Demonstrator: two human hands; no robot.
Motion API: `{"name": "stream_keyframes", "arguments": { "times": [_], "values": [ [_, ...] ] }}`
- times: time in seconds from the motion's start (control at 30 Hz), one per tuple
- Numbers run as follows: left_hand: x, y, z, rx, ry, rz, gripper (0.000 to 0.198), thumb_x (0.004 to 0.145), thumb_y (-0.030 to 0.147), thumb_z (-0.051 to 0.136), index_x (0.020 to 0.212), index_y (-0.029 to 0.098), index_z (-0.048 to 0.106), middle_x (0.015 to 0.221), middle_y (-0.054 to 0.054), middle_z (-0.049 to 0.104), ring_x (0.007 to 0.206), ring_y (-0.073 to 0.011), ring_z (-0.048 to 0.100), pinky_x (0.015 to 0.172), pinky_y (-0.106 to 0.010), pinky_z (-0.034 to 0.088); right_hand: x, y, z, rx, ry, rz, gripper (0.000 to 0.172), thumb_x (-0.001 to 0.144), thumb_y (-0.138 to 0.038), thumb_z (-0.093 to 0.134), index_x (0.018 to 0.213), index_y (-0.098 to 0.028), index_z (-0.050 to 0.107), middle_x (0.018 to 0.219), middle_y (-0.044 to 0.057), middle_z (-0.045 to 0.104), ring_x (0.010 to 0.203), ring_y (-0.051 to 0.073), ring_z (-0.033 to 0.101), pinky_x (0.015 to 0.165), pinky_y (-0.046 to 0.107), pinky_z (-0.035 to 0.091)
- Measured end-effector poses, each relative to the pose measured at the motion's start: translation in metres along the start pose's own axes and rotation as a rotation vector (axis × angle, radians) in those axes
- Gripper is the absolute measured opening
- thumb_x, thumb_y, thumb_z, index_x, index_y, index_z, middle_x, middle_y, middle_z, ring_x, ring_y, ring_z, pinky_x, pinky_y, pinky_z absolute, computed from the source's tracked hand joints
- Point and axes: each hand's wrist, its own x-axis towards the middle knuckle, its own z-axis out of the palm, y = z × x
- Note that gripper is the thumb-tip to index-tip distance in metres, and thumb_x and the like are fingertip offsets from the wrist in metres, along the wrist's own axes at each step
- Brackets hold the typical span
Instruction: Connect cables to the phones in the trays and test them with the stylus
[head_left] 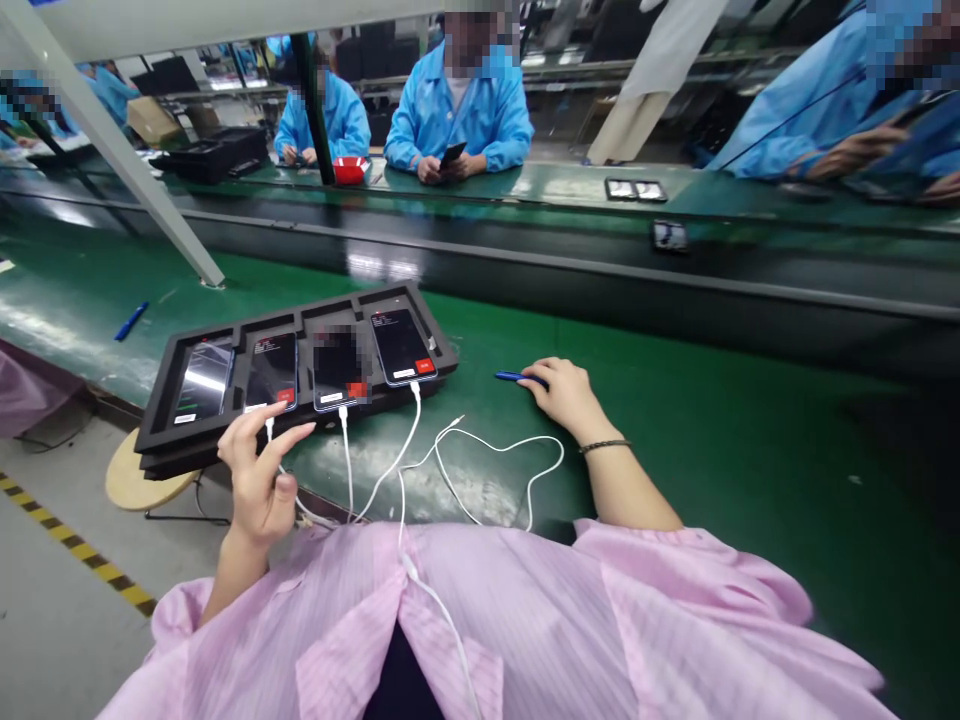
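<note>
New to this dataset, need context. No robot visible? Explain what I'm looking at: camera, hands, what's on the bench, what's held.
Right, no machine here: a person in a pink garment is working bare-handed. There is just one picture, from a camera worn on that person's head, looking forward and down. On the green workbench sits a black compartmented tray with four smartphones. White cables run to the three on the right; another white cable lies loose on the bench. The left hand is open near the second phone from the left, holding nothing. The right hand rests on the bench, holding a blue pen. People in blue jackets opposite are co-workers.
</note>
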Motion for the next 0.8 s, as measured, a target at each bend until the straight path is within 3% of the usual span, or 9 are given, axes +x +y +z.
{"name": "stream_keyframes", "arguments": {
  "times": [0.27,0.4,0.47,0.53,0.67,0.73,0.8],
  "values": [
    [-0.001,0.024,0.005,-0.101,-0.071,0.147,0.052,0.101,0.047,0.026,0.113,0.023,0.071,0.126,-0.015,0.058,0.118,-0.0331,0.049,0.1,-0.052,0.037,-0.005,-0.019,-0.008,0.004,-0.057,-0.072,0.039,0.098,-0.027,0.03,0.11,-0.014,0.064,0.104,0.019,0.068,0.094,0.028,0.063,0.082,0.038,0.044],
    [-0.002,0.037,0.012,-0.253,-0.175,0.236,0.041,0.101,0.04,0.035,0.111,0.021,0.069,0.118,-0.014,0.064,0.11,-0.0286,0.056,0.095,-0.046,0.044,-0.011,-0.043,-0.008,0.055,-0.133,-0.165,0.034,0.099,-0.041,0.038,0.105,-0.018,0.064,0.102,0.012,0.07,0.089,0.023,0.064,0.073,0.03,0.043],
    [-0.001,0.046,0.013,-0.378,-0.309,0.24,0.031,0.1,0.032,0.042,0.111,0.018,0.067,0.11,-0.012,0.068,0.101,-0.0232,0.061,0.088,-0.037,0.049,-0.015,-0.054,-0.007,0.076,-0.182,-0.222,0.034,0.095,-0.05,0.048,0.095,-0.02,0.064,0.091,0.008,0.07,0.081,0.021,0.064,0.067,0.028,0.039],
    [0.001,0.054,0.014,-0.501,-0.55,0.157,0.025,0.098,0.024,0.046,0.114,0.018,0.065,0.106,-0.009,0.07,0.094,-0.018,0.065,0.083,-0.03,0.052,-0.017,-0.062,-0.009,0.104,-0.236,-0.257,0.037,0.09,-0.056,0.055,0.085,-0.02,0.064,0.082,0.005,0.069,0.076,0.019,0.062,0.064,0.027,0.035],
    [0.004,0.064,0.015,-0.669,-1.013,-0.02,0.039,0.093,0.01,0.041,0.123,0.022,0.062,0.118,-0.006,0.069,0.108,-0.0163,0.065,0.095,-0.029,0.051,-0.019,-0.067,-0.026,0.318,-0.477,-0.195,0.043,0.084,-0.059,0.055,0.073,-0.018,0.061,0.07,0.002,0.061,0.065,0.015,0.053,0.061,0.026,0.031],
    [0.003,0.064,0.018,-0.705,-1.123,-0.026,0.043,0.09,0.008,0.043,0.126,0.022,0.061,0.123,-0.005,0.068,0.113,-0.0174,0.063,0.098,-0.031,0.05,-0.02,-0.068,-0.037,0.46,-0.686,-0.179,0.041,0.077,-0.059,0.061,0.078,-0.017,0.064,0.069,0.0,0.059,0.063,0.013,0.05,0.06,0.026,0.033],
    [0.001,0.062,0.023,-0.689,-1.176,-0.047,0.038,0.09,0.013,0.049,0.125,0.022,0.063,0.12,-0.006,0.069,0.105,-0.0179,0.066,0.092,-0.03,0.052,-0.023,-0.072,-0.047,0.493,-0.868,-0.19,0.043,0.065,-0.057,0.073,0.08,-0.018,0.064,0.07,-0.002,0.059,0.062,0.012,0.05,0.058,0.026,0.034]
  ]
}}
